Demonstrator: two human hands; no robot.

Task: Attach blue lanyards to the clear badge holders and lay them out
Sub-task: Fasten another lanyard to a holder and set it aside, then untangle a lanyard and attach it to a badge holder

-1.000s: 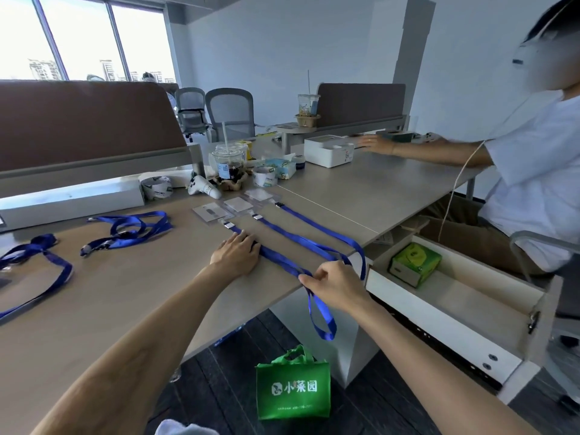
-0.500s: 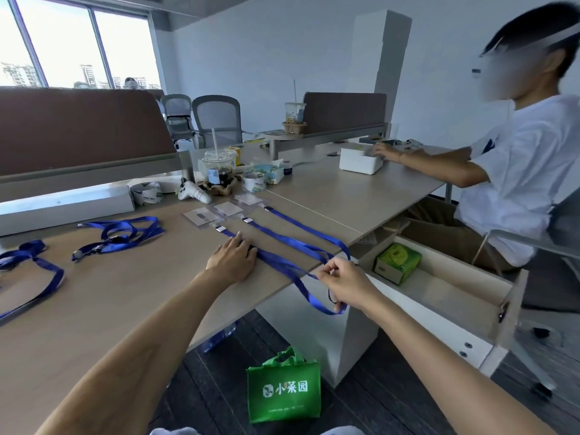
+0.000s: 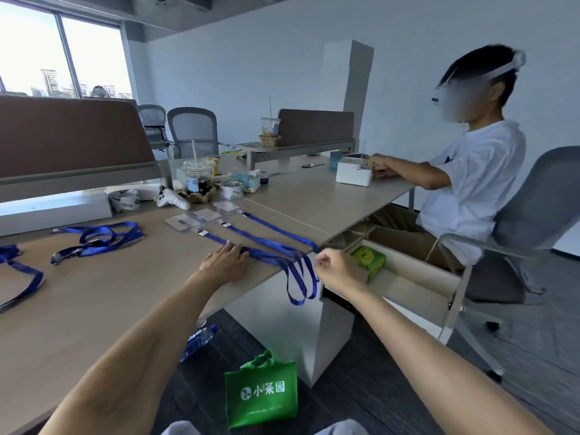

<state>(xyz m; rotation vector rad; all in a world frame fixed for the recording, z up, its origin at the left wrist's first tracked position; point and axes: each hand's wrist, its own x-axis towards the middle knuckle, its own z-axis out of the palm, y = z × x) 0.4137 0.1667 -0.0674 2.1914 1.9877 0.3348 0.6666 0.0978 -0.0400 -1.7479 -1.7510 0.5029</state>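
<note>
Three clear badge holders (image 3: 182, 222) (image 3: 208, 214) (image 3: 226, 206) lie in a row on the wooden desk (image 3: 94, 296), each clipped to a blue lanyard (image 3: 276, 233) that runs toward the desk's near edge. The lanyard loops (image 3: 296, 287) hang over that edge. My left hand (image 3: 226, 262) rests flat on the nearest strap. Just past the edge, my right hand (image 3: 337, 268) has curled fingers and seems to pinch a strap of the hanging loops. Loose blue lanyards (image 3: 94, 238) (image 3: 22, 274) lie in heaps at the left.
An open drawer (image 3: 408, 277) with a green box (image 3: 368, 260) juts out right of my right hand. A person (image 3: 470, 183) sits at the desk's right end. Cups (image 3: 196, 180), a white controller (image 3: 171, 199) and tape (image 3: 124, 199) crowd the back. A green bag (image 3: 260, 390) and a bottle (image 3: 199, 342) sit on the floor.
My right hand has slid right, off the desk edge, and the lanyard loops now hang lower over it. My left hand stays on the strap. The view has lifted.
</note>
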